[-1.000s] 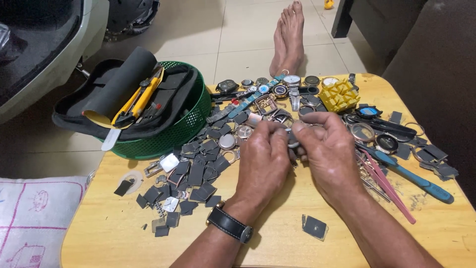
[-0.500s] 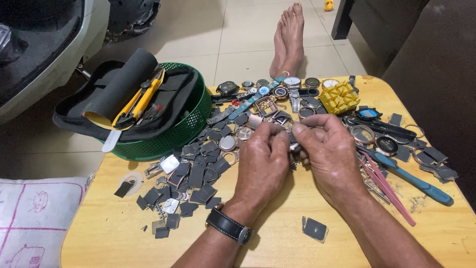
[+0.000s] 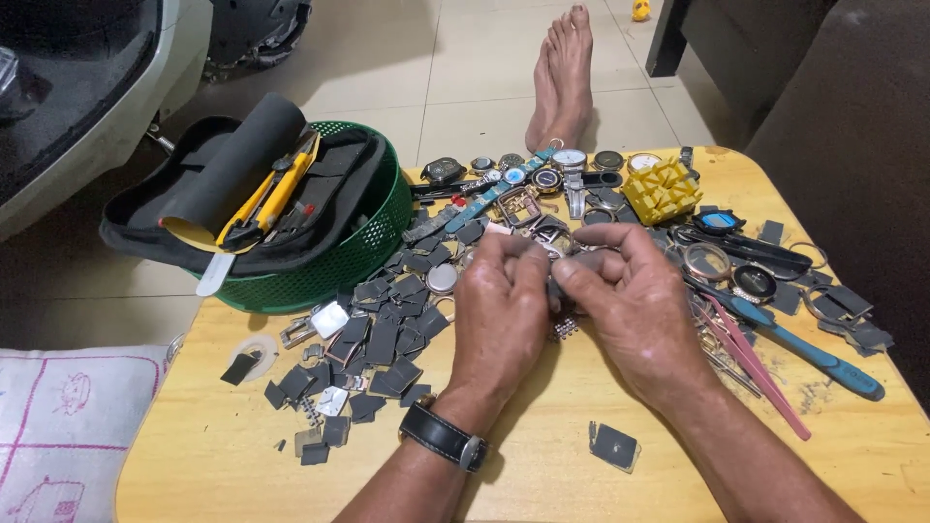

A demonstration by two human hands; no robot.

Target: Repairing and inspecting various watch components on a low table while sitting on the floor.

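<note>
My left hand (image 3: 504, 310) and my right hand (image 3: 635, 305) meet over the middle of a small wooden table (image 3: 542, 475). Between their fingertips they pinch a small grey watch part (image 3: 560, 281), mostly hidden; a bit of metal band hangs below it. My left wrist wears a black strap watch (image 3: 444, 438). A heap of dark square watch pieces (image 3: 387, 324) lies just left of my left hand. Watches and watch cases (image 3: 542, 184) lie beyond my fingers.
A green basket (image 3: 373, 242) holding a black pouch, a grey roll and yellow pliers (image 3: 266, 194) stands at the table's far left. A yellow block (image 3: 662, 191), pink tweezers (image 3: 756, 363) and a blue-handled tool (image 3: 804, 344) lie right. A bare foot (image 3: 565, 73) rests beyond. A cushion (image 3: 58, 426) lies left.
Both hands stay together over the table's middle; the fingers shift slightly around the small part. Nothing else has moved.
</note>
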